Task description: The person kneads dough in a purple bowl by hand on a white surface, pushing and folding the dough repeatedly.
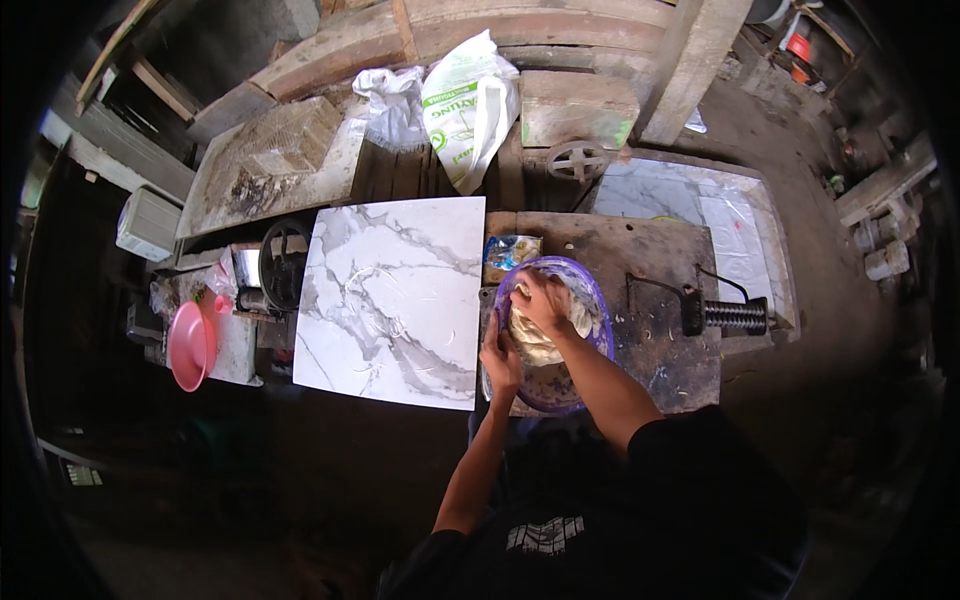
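A purple basin (604,325) stands on a worn wooden table, its inside smeared with pale residue. In it lies a lump of cream-coloured dough (535,346). My right hand (543,302) is closed on the top of the dough, its fingertips partly hidden in it. At the near-left side of the basin, my left hand (499,360) grips the rim. Just beyond the basin lies a small blue and yellow packet (513,250).
A white marble-patterned slab (395,300) adjoins the basin on the left. To the right, a roller with a metal spring (735,316) sits at the wooden table's (660,370) edge. A pink basin (192,346) stands far left; a white and green sack (470,110) lies behind.
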Motion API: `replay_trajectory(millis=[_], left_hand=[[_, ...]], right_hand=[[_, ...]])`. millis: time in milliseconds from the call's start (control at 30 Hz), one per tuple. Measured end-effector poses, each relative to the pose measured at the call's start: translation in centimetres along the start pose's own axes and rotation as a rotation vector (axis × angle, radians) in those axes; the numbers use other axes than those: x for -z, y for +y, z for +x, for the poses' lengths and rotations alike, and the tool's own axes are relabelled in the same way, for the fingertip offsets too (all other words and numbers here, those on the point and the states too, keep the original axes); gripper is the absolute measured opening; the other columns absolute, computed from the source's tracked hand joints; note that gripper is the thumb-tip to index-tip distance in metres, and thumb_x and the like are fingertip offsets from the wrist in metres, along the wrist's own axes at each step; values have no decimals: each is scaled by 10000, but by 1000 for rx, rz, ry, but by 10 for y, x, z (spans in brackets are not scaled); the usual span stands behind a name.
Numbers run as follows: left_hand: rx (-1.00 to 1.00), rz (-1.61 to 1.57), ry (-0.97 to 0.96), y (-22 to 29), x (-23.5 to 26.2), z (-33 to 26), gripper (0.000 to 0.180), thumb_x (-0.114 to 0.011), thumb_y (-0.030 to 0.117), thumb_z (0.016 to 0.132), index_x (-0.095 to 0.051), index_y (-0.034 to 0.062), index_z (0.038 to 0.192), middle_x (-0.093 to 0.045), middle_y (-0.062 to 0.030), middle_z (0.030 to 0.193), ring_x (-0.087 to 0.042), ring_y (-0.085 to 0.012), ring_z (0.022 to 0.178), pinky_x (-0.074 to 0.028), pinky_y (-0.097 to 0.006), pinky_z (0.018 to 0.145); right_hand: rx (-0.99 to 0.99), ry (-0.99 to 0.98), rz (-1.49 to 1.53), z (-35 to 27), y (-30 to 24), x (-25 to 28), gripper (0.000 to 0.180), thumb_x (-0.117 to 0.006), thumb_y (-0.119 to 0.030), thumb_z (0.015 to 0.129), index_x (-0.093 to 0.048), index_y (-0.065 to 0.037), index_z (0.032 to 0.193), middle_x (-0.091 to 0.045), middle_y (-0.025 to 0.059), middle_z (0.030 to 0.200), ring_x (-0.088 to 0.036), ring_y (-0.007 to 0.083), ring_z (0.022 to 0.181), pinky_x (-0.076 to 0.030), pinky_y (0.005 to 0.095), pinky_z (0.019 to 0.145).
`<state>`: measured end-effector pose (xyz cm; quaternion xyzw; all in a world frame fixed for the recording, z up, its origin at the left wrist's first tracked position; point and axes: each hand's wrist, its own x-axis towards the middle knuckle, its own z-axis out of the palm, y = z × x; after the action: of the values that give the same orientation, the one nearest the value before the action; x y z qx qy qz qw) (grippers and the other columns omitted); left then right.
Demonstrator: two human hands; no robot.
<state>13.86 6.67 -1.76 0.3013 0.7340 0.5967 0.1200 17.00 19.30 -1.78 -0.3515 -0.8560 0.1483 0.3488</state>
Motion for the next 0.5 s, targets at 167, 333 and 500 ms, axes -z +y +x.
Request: replay_trajectory(millis=[167,333,500], left_hand=[[6,42,27,-11,0,28,339,-441,14,815,-475,-75,1140,-530,-246,1098,-529,-291,1030,-383,-303,876],[162,-122,-18,-18,5,42,382,-459,25,796,-454,-74,1165,-543,-234,1089,-543,-239,997,-395,-300,856],[3,-75,-13,-9,9,41,389,-459,35,806,-436,-92,1173,-527,-223,1123,-522,-219,1014,-385,-282,862]], right_hand=[[160,-83,189,-9,-14,15,117,-597,-213,679,-606,-97,691,-615,65,739,-571,226,689,-390,364,738],[130,-169,125,-19,-45,67,146,-604,-236,698,-603,-91,682,-587,53,688,-551,234,730,-364,362,763],[-96,-170,-139,-68,-56,89,481,-650,-406,636,-560,-132,1022,-550,79,921,-485,257,892,-321,401,789]])
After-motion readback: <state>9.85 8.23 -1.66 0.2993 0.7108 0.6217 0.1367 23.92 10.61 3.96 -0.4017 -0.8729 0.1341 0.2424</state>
